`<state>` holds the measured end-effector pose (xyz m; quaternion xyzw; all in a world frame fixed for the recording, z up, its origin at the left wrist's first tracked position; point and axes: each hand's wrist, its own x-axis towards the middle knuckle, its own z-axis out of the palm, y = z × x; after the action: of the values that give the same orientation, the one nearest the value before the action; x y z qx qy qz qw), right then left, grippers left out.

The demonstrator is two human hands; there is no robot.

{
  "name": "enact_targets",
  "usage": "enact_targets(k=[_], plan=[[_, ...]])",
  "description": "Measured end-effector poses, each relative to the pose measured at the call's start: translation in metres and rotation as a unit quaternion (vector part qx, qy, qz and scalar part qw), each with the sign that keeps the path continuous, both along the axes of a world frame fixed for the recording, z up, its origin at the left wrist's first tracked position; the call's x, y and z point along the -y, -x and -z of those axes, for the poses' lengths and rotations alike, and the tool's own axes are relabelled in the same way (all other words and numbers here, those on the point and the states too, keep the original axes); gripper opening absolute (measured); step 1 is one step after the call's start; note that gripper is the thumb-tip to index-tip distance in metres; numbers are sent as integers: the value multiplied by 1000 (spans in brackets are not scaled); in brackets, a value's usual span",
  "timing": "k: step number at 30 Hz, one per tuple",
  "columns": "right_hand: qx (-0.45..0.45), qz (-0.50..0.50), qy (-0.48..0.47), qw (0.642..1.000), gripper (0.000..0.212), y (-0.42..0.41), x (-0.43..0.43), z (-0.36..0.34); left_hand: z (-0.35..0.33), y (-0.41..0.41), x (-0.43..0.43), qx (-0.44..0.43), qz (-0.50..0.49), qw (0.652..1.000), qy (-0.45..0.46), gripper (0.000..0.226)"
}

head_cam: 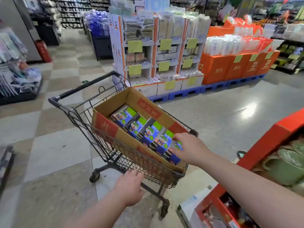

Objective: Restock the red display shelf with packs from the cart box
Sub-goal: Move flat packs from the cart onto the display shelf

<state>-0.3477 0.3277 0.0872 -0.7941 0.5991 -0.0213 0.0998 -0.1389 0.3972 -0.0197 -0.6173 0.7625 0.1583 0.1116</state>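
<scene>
the left hand (130, 186) hung low beside the near corner of the cart (82, 119), fingers loose and spread a little, holding nothing; its fingertips (135, 173) reached the wire side, though whether they touched it could not be told. just above, the right hand (189, 148) was inside the cardboard box (107, 127), thumb and bent fingers closed narrowly round the nearest pack (173, 159). the box lay lengthwise in the cart's basket with its flaps open. the packs (148, 130), blue and green with a cartoon figure on them, stood on edge in one row along the side of the box, leaning on each other, and the gripped one was at the near end of that row. to the right, under the right forearm, ran the red display shelf (269, 142), with pale green dishes (289, 163) on its upper level and blurred goods lower down. beyond the cart, across a shiny grey floor (230, 116), a white stand (158, 46) of stacked goods with yellow tags stood on blue pallets (184, 92), just beside a block of orange boxes (230, 68). far left, a red fire extinguisher (43, 51) stood against a pillar.
</scene>
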Motion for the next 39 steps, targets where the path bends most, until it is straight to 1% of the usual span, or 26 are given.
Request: enact_targets(k=[6,12,19,23,27,33,39], plan=[[-30,-37,-64,997,44,-29,28,44,2,-26,27,-2,-38,999,-3,56],[-52,-55,-133,988,45,-39,72,83,-6,-40,91,15,-50,999,-5,55],[-52,-42,-219,973,47,-25,114,118,-33,-23,187,8,-26,999,46,60],[-51,-22,-260,964,50,-14,123,133,-46,-15,235,6,-10,998,66,55],[-45,6,-281,959,47,-10,131,144,-51,-13,274,-4,12,996,87,49],[-45,55,-290,954,45,-12,161,148,-34,-19,317,10,52,998,47,53],[-20,123,-270,955,46,-27,210,141,3,-41,357,20,93,995,-28,59]])
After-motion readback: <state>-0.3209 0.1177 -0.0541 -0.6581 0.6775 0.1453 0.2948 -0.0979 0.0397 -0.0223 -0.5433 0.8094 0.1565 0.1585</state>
